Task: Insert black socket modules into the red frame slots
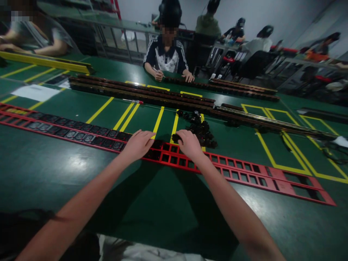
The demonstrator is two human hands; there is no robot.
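Observation:
A long red frame [179,160] with two rows of square openings lies across the green table in front of me. Square black pieces [89,139] fill many openings on its left part; the openings to the right are bare. My left hand [138,145] rests over the frame where the filled part ends, fingers stretched to the right with the thumb apart. Just beyond the frame, my right hand [190,144] has its fingers closed on a small black part [176,137]. Beside it lies a loose heap of small black parts [202,131].
Long dark strips [141,95] run across the table beyond the heap. A red-handled screwdriver [137,102] and white paper [36,92] lie further left. Opposite sits a person [168,54] with both hands at another dark strip. A yellow bar [46,62] lies at far left.

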